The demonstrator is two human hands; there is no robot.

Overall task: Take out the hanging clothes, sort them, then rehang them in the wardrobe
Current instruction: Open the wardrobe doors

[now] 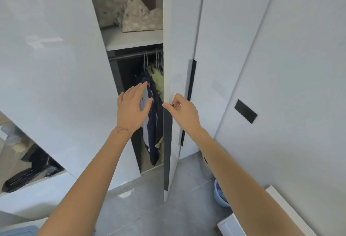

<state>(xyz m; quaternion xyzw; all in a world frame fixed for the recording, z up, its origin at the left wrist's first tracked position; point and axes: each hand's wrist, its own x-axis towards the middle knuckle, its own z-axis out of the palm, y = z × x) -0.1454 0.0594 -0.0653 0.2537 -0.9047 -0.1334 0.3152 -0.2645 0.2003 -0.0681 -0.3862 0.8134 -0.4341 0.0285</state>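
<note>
At the first step, by the look of it: getting the wardrobe open and reaching in for the clothes. Holding the edge of the glossy white wardrobe door [167,67] with the right hand [184,113], grip curled and pinching it just above the dark vertical handle strip [167,151]. Reaching in with the left hand [132,108], grip spread and flat, fingertips at the navy-and-white hanging garment [152,123]; contact not certain. Just beside that, partly behind the door, a pale yellow-green hanging garment [158,84]. Both inside the lower compartment, hung on white hangers [158,58] from the grey metal rail [131,56] under the shelf. Long axis vertical: hooks up, hems down towards the wardrobe floor. Next, probably: swinging the door wider, then lifting a hook up and off the rail rather than tugging the cloth.
</note>
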